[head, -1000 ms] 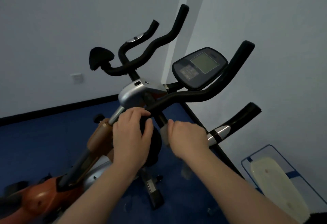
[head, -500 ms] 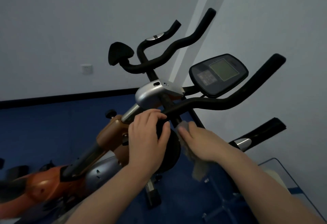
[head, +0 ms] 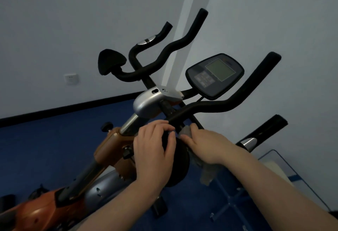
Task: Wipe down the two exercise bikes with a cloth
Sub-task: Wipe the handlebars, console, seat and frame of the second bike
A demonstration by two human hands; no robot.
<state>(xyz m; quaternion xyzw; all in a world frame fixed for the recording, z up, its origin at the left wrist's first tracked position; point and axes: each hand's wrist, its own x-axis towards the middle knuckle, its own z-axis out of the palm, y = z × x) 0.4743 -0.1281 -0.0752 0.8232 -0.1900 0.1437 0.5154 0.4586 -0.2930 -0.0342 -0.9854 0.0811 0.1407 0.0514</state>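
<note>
Two hands at the handlebar stem of an exercise bike, cloth under the right one.

Far left, low on the white wall, a socket plate [head: 71, 79]; below it blue floor [head: 36, 148] and the orange bike frame [head: 113, 150], cut off at the lower left edge. Behind, black handlebars of a second bike [head: 161, 55] with a dark pad [head: 110, 62]. Left hand [head: 153, 150] curled over a round black part [head: 178, 165] below the silver stem housing [head: 148, 103], fingers wrapped on its top edge, most of that part hidden. Right hand [head: 206, 145] just beside, fingers bent, pressing a grey cloth [head: 186, 132] against the stem, cloth tail hanging blurred under the wrist. Above right, display console [head: 214, 74] and near handlebar [head: 237, 101]. Far right, a blue-framed pale object [head: 274, 166], partly hidden by the forearm, unclear.
</note>
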